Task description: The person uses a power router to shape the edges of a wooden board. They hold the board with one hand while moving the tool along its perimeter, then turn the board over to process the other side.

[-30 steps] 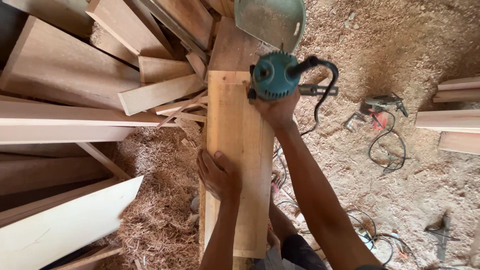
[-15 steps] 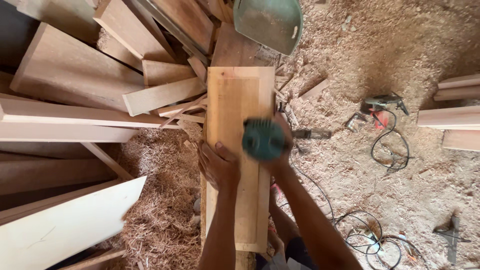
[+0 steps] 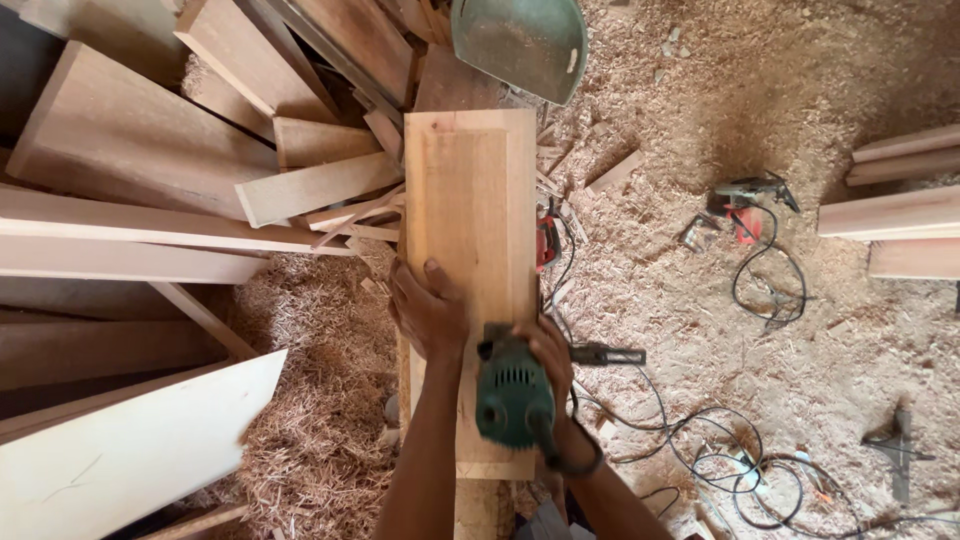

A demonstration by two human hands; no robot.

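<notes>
Head view, looking straight down at a long wooden panel (image 3: 470, 250) with a routed border, lying lengthwise away from the person on some support that can't be seen.

Right hand (image 3: 548, 362) is wrapped around the body of a green handheld power tool (image 3: 513, 393) (looks like a trim router or small sander, the working face is hidden). The tool sits on the near right part of the panel, close to the right edge. Its black cord (image 3: 690, 440) trails off to the right onto the floor.

Left hand (image 3: 428, 310) lies flat on the panel near its left edge, fingers spread and pointing away, not gripping anything. Judging by the pose, it is pressing the panel down so it doesn't shift under the tool.

Around it:
- stack of planks and offcuts (image 3: 150, 190) to the left, overlapping at angles
- pale board (image 3: 130, 450) at lower left
- green dustpan-like scoop (image 3: 520, 40) just beyond the far end of the panel
- second power tool with red parts (image 3: 745, 205) lying on the sawdust floor (image 3: 700, 90) well to the right
- wood shavings (image 3: 310, 400) heaped left of the panel
</notes>
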